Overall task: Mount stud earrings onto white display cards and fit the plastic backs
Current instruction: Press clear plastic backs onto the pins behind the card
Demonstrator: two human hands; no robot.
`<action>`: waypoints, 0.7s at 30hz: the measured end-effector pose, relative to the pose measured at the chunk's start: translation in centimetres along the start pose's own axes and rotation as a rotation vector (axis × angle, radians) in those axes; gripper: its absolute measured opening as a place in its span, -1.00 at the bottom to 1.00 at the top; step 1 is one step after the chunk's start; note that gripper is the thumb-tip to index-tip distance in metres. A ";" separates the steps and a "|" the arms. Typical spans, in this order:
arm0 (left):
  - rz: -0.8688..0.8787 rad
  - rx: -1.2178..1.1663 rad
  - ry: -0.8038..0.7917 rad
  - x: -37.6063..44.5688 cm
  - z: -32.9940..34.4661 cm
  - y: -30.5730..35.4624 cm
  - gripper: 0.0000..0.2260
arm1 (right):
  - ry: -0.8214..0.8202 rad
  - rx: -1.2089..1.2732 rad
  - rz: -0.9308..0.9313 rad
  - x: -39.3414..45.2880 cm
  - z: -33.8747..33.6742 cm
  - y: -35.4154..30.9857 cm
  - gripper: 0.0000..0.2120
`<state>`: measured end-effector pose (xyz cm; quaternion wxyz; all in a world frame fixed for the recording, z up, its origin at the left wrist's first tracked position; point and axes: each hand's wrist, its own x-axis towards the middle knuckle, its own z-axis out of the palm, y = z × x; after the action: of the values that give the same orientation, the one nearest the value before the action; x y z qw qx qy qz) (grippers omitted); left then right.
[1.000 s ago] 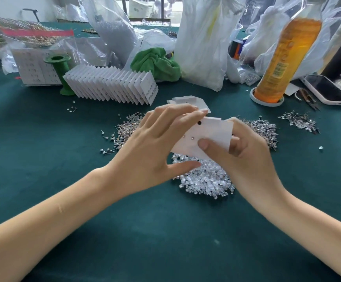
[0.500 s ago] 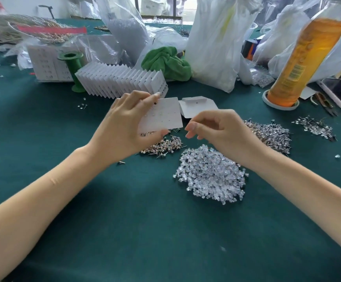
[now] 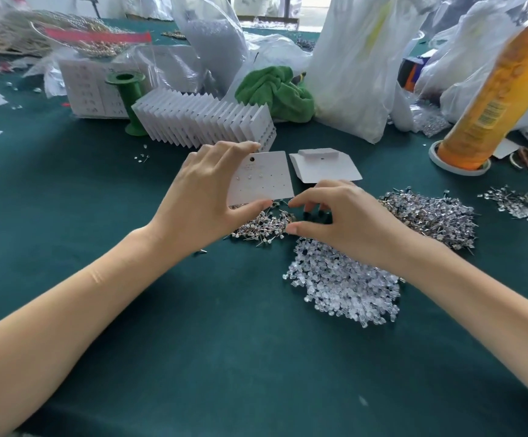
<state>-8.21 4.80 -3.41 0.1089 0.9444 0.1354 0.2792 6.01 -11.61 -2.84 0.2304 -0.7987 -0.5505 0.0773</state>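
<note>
My left hand point(image 3: 202, 197) grips a white display card point(image 3: 265, 178) by its left edge, held upright over the table; a few studs sit near its top and rows of small holes lie below. My right hand point(image 3: 344, 222) hovers low over a small pile of stud earrings point(image 3: 262, 225), thumb and forefinger apart with nothing visible between them. A heap of clear plastic backs point(image 3: 344, 285) lies under my right wrist. A larger stud pile point(image 3: 433, 216) sits to the right. Blank cards point(image 3: 325, 165) lie behind my right hand.
A fanned row of finished cards point(image 3: 205, 119) stands behind, beside a green spool point(image 3: 130, 96) and green cloth point(image 3: 278, 93). Plastic bags point(image 3: 351, 64) crowd the back. An orange bottle point(image 3: 493, 96) stands at right, with more studs point(image 3: 518, 206) nearby. The table has a dark green cloth point(image 3: 224, 342).
My left hand carried the card away from my right hand and to the left. My right hand let go of it and dropped to the small stud pile. The camera view shifted slightly.
</note>
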 end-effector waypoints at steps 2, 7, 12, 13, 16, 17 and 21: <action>0.006 -0.015 -0.003 -0.1 0.0 0.1 -0.39 | -0.009 0.001 -0.033 0.1 0.2 -0.3 -0.72; 0.012 -0.024 -0.017 -0.3 0.2 0.2 -0.39 | 0.023 0.112 -0.073 0.1 0.4 -0.6 -0.98; 0.007 -0.037 -0.022 -0.3 0.3 0.2 -0.40 | 0.046 0.202 -0.063 0.2 0.2 -0.2 -0.92; 0.003 -0.041 -0.025 -0.3 0.4 0.2 -0.40 | 0.062 0.238 -0.058 0.2 0.1 -0.1 -0.90; -0.009 -0.049 -0.032 -0.3 0.4 0.4 -0.40 | 0.105 0.267 -0.049 0.2 -0.2 -0.1 -0.91; -0.011 -0.049 -0.034 -0.3 0.5 0.4 -0.39 | 0.112 0.254 -0.049 0.1 -0.2 0.0 -0.90; -0.007 -0.043 -0.044 -0.3 0.5 0.5 -0.41 | 0.116 0.265 -0.057 0.0 -0.4 -0.1 -0.91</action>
<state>-8.08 4.21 -3.87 0.1332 0.9472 0.1303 0.2609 6.06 -11.70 -2.45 0.3671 -0.7486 -0.5437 0.0964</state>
